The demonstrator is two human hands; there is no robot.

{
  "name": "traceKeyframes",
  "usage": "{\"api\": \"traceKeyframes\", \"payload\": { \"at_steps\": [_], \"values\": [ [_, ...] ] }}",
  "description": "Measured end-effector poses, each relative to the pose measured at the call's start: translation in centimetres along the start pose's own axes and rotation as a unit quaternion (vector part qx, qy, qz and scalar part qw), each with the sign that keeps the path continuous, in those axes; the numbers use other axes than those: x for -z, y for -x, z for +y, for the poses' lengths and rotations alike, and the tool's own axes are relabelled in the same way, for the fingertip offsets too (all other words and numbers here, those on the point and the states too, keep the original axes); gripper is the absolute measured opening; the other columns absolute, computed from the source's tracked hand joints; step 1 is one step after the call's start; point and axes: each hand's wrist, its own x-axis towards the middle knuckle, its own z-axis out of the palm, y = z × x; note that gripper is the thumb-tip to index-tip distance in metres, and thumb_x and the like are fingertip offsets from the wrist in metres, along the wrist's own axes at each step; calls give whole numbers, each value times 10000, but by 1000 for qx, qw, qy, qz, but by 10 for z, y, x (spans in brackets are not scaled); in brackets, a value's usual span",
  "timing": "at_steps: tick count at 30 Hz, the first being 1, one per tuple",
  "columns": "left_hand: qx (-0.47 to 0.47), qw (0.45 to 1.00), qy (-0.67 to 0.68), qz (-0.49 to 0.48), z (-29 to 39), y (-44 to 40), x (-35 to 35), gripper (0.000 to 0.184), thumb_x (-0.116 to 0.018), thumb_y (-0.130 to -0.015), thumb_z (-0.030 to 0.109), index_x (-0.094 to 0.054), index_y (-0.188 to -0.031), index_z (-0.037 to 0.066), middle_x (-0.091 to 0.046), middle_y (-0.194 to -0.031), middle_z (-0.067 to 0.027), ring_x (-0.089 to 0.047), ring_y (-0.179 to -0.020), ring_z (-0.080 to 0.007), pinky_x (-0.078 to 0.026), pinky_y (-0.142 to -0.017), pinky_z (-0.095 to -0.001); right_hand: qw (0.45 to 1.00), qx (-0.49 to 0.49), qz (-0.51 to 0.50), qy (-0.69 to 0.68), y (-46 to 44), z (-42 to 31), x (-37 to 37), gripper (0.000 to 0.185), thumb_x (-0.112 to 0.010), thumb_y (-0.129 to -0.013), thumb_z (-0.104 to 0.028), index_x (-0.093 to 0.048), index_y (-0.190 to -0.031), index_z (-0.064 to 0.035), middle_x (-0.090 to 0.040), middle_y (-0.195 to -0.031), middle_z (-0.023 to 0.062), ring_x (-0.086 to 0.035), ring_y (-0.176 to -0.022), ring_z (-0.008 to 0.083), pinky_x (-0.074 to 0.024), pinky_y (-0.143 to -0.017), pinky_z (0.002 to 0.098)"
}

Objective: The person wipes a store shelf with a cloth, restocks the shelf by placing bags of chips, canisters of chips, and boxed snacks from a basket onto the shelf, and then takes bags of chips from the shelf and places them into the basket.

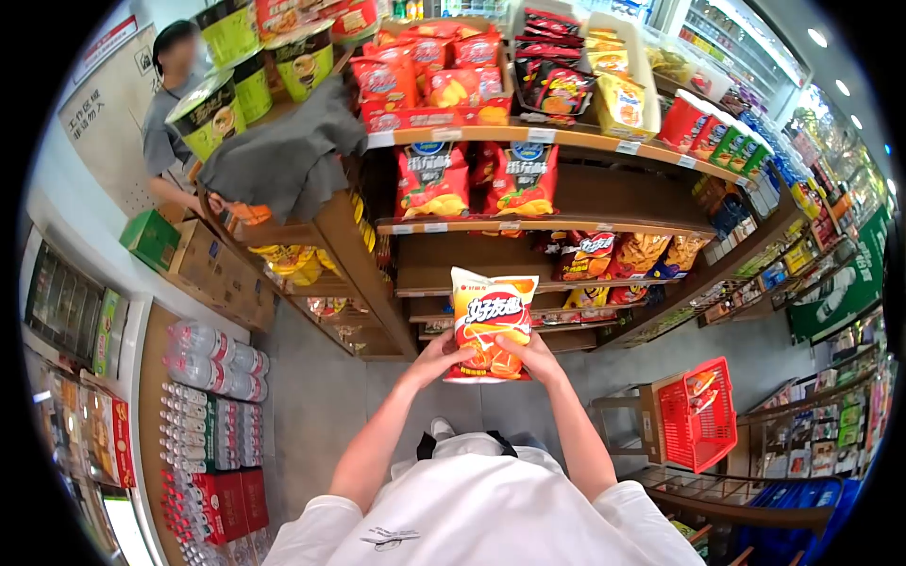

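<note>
A white, orange and red bag of chips [493,325] is held upright in front of my body, its printed front facing me. My left hand [442,358] grips its lower left side, and my right hand [534,357] grips its lower right side. Beyond the bag stands a wooden shelf unit [557,226]. Red bags of tomato chips [432,181] stand on its second level. Lower down on the right are more chip bags [587,256], one with similar lettering to the bag I hold.
A red shopping basket [698,415] with a packet in it stands at right. Bottled water packs [217,358] are stacked at left. Cardboard boxes [212,264] line the left wall. A person [172,123] stands behind the shelf's left end, one hand near a grey cloth [283,151].
</note>
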Motion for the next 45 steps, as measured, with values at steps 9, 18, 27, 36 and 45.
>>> {"api": "traceKeyframes", "payload": {
  "at_steps": [9,18,27,36,45],
  "values": [
    [32,990,-89,-103,-39,-55,-108,723,-797,-763,185,-412,-1351,17,-563,-1250,-75,-544,-1119,-156,-443,-979,-318,990,95,100,-22,67,9,123,642,-807,-744,-135,-454,-1256,24,-607,-1164,111,-600,-1039,175,-500,-902,328],
    [89,958,-168,-213,-66,-105,-267,707,-718,-826,398,-419,-1322,-8,-559,-1220,-79,-554,-1080,-161,-447,-931,-299,968,144,181,-99,175,40,264,723,-860,-670,-157,-466,-1242,45,-629,-1136,118,-623,-1005,175,-510,-896,331],
    [150,913,-218,-311,-106,-141,-377,585,-731,-822,306,-487,-1239,-25,-621,-1101,-102,-633,-912,-158,-556,-672,-279,961,87,250,-84,261,70,338,693,-813,-738,-229,-468,-1294,0,-607,-1206,96,-574,-1080,156,-442,-970,316],
    [8,820,-289,-493,-138,-170,-565,430,-680,-865,265,-573,-1159,-29,-664,-1092,-115,-625,-938,-164,-491,-830,-323,790,107,589,-131,380,37,409,467,-495,-986,-332,-508,-1258,47,-595,-1209,89,-536,-1116,141,-406,-967,277],
    [79,772,-190,-601,-183,-187,-628,502,-627,-908,285,-471,-1291,1,-573,-1212,-93,-576,-1007,-146,-501,-792,-287,672,47,739,11,400,64,476,422,-547,-938,-244,-514,-1255,34,-635,-1029,116,-581,-946,175,-455,-851,297]
  ]
}}
